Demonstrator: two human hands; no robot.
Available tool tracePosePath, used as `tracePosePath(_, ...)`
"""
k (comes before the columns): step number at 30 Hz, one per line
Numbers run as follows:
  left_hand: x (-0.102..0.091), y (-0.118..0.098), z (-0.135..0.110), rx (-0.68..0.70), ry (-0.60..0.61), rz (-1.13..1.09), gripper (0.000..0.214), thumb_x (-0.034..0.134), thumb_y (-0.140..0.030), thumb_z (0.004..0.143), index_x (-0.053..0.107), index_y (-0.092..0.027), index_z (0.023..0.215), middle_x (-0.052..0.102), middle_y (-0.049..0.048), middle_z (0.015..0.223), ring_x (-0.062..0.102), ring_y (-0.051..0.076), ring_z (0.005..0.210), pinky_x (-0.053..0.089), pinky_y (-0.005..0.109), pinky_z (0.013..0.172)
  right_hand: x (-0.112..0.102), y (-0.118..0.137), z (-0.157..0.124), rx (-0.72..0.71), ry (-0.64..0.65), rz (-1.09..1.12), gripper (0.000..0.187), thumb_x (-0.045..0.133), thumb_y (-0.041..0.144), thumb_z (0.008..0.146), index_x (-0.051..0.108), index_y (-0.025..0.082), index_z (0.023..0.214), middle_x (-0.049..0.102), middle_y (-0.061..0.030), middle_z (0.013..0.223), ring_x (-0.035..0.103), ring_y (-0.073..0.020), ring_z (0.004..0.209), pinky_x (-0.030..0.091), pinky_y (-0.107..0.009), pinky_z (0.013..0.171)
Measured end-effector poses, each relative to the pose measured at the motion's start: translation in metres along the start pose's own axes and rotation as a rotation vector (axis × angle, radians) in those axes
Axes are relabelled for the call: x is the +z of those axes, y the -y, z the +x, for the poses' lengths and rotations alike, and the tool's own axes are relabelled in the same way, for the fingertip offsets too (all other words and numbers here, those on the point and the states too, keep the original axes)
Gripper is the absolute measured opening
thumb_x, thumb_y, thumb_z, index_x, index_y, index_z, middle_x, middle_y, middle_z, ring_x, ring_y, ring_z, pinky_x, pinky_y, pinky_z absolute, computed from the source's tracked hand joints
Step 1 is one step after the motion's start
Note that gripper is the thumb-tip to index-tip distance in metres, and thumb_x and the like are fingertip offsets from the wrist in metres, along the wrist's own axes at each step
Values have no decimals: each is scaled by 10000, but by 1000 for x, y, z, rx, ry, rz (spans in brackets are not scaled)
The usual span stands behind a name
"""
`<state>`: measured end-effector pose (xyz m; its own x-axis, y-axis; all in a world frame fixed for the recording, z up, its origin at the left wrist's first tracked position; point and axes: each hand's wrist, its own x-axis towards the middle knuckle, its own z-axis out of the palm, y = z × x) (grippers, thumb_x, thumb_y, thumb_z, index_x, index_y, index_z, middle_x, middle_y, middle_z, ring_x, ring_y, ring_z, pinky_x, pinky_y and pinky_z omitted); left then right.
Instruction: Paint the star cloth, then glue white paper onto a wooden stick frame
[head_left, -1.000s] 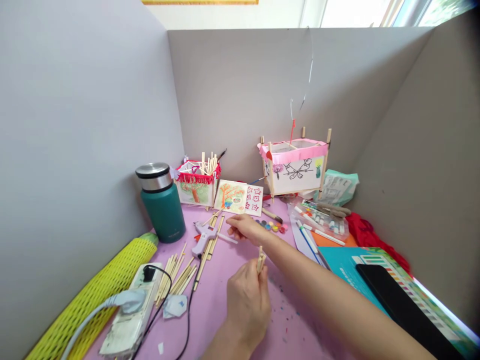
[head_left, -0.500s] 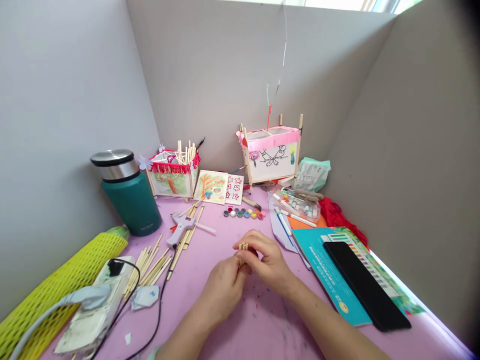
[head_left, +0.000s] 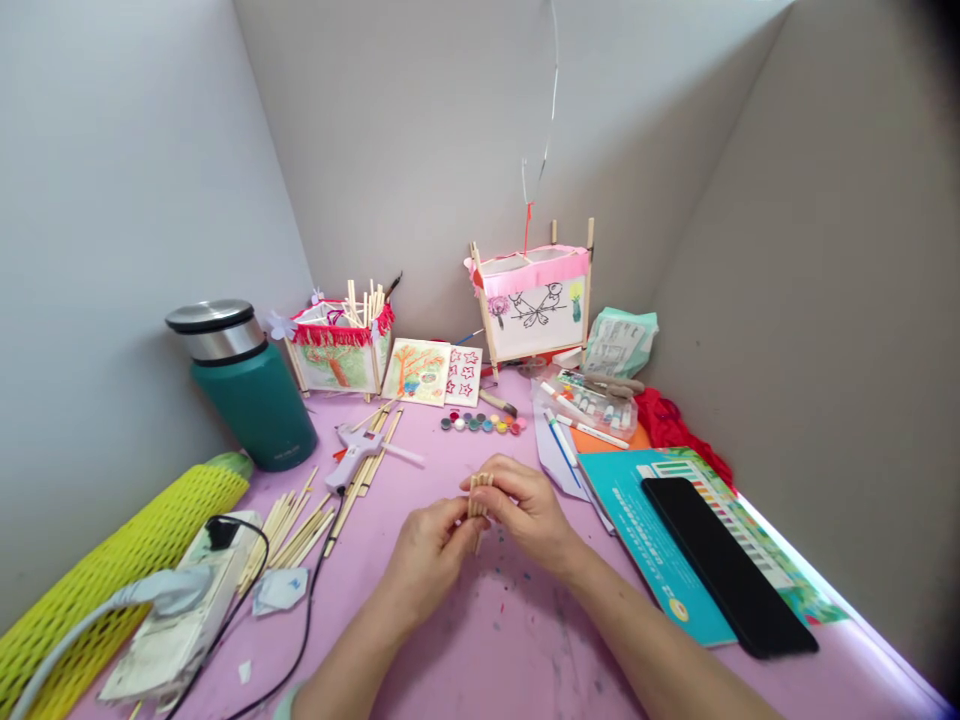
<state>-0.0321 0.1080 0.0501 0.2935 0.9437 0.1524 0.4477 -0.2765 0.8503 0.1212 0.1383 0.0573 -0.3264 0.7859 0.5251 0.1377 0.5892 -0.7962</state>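
Between my two hands is a small bundle of short wooden sticks (head_left: pixel 478 507), held nearly upright over the pink table (head_left: pixel 480 650). My left hand (head_left: pixel 427 553) pinches the bundle low on its left side with thumb and fingers. From the right, my right hand (head_left: pixel 525 505) closes on its upper part, thumb across the front. The fingers cover part of the sticks. Beyond my left hand lies a glue gun (head_left: pixel 358 452) next to longer wooden sticks (head_left: pixel 375 460). Small paint pots (head_left: pixel 480 424) sit in rows beyond my hands.
At left stand a teal bottle (head_left: pixel 255 410) and a power strip (head_left: pixel 184 620) with cables; loose sticks (head_left: pixel 289 535) lie nearby. Two paper lanterns (head_left: pixel 536 310) are at the back. On the right are a turquoise book (head_left: pixel 645 540), a black case (head_left: pixel 727 570) and a marker box (head_left: pixel 592 405).
My left hand has shifted left and lower on the bundle, and more of the sticks now shows between my hands. The view has turned slightly.
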Motion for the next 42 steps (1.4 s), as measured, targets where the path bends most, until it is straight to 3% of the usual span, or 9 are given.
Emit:
tracePosePath(5, 1, 4, 1, -22, 50, -79, 240, 404, -304, 884, 595, -173, 821, 560, -18, 697, 483, 118, 650, 355, 215, 620, -2, 1, 1, -30, 48, 8, 284, 432, 261, 935, 623, 174, 743, 583, -42, 813, 590, -145, 829, 475, -284, 768)
tracePosePath(11, 2, 7, 2, -63, 17, -75, 251, 441, -339, 865, 560, -167, 725, 462, -42, 606, 399, 97, 574, 314, 208, 562, -4, 2, 2, -59, 87, -10, 303, 393, 236, 948, 631, 172, 770, 579, -46, 833, 586, -142, 861, 462, -278, 801)
tracePosePath(17, 3, 9, 3, -86, -8, -104, 266, 475, -360, 842, 595, -160, 715, 483, -38, 606, 407, 98, 586, 324, 208, 580, -4, -3, 1, -39, 31, -42, 150, 494, 217, 899, 641, 188, 895, 614, -28, 839, 584, -139, 804, 453, -260, 739)
tracePosePath(22, 3, 10, 5, -121, 7, -203, 247, 526, -356, 799, 645, -148, 738, 497, -33, 618, 422, 106, 618, 345, 211, 607, -4, 0, 1, -27, 39, -46, 207, 463, 198, 904, 605, 177, 754, 595, -17, 773, 565, -129, 740, 438, -254, 710)
tracePosePath(31, 5, 12, 6, -158, -35, -204, 272, 566, -382, 755, 606, -144, 630, 450, -40, 574, 403, 102, 599, 336, 209, 587, -3, -1, 1, -8, 30, -16, 149, 519, 213, 881, 589, 182, 754, 592, -11, 764, 565, -127, 732, 435, -245, 691)
tracePosePath(38, 2, 7, 5, -105, 29, -166, 320, 479, -396, 814, 549, -157, 613, 466, -32, 581, 413, 103, 588, 342, 213, 592, -3, 2, 2, -8, 65, -27, 222, 440, 186, 914, 582, 175, 744, 595, -19, 802, 576, -125, 787, 436, -246, 738)
tracePosePath(42, 2, 8, 6, -118, 10, -176, 325, 509, -411, 802, 573, -152, 616, 461, -34, 578, 411, 102, 598, 333, 207, 588, -2, -1, 2, 7, 53, -9, 195, 497, 198, 891, 594, 176, 722, 601, -13, 775, 579, -129, 769, 437, -249, 724)
